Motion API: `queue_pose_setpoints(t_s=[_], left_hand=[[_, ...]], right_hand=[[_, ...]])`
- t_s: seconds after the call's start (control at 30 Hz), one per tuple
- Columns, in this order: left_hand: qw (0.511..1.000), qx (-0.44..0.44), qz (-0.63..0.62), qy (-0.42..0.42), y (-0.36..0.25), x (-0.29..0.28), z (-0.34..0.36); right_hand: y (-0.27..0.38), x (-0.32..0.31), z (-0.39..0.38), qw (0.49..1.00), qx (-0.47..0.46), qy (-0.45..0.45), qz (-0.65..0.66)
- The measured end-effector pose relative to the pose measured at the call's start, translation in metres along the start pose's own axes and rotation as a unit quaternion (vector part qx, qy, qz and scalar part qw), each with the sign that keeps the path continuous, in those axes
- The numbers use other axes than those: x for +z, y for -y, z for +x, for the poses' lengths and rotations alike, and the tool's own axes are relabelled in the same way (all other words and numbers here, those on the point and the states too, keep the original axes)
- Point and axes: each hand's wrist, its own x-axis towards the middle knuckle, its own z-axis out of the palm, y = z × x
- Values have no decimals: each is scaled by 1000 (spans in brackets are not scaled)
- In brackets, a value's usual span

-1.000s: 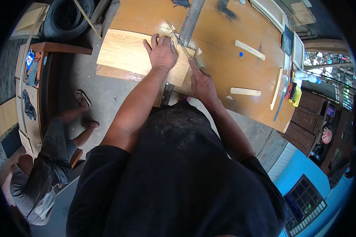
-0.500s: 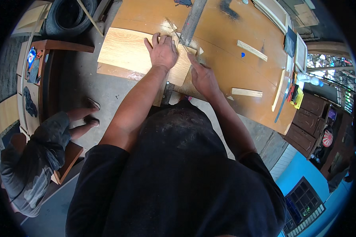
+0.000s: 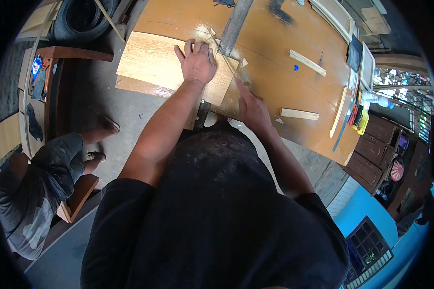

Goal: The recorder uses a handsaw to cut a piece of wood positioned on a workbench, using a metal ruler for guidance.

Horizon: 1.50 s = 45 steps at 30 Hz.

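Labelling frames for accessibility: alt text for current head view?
A left hand rests spread on a pale wood board while the right hand holds a long thin tool across the board's right end. The board lies on a brown table; another person is at left.

An orange-brown tabletop (image 3: pixel 270 86) fills the upper centre of the frame, carrying a wood-grain board (image 3: pixel 152 58) at left, scattered sawdust (image 3: pixel 203 30) near the board, a small blue piece (image 3: pixel 296 68) and pale wooden strips (image 3: pixel 299 114) towards the right.
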Motion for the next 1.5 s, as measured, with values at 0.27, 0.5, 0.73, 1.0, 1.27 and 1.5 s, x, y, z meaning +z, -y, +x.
queue_pose_setpoints(t_s=[0.27, 0.5, 0.73, 1.0, 1.27, 1.5], left_hand=[[1000, -21, -10, 13, -1, 2, -2], [1000, -13, -3, 18, 2, -1, -1], [999, -19, -10, 25, -3, -3, 0], [1000, -14, 1, 14, -1, -1, 0], [1000, -13, -6, 3, -1, 0, 0], [1000, -14, -5, 10, -2, 0, 0]], right_hand=[[0, 12, 11, 1000, 8, -3, 5], [-3, 3, -44, 999, 22, 15, 30], [4, 20, 31, 996, 70, 41, -37], [3, 18, 18, 999, 25, -12, -23], [0, 21, -2, 998, -15, -56, -1], [10, 23, 34, 999, 33, -14, -38]])
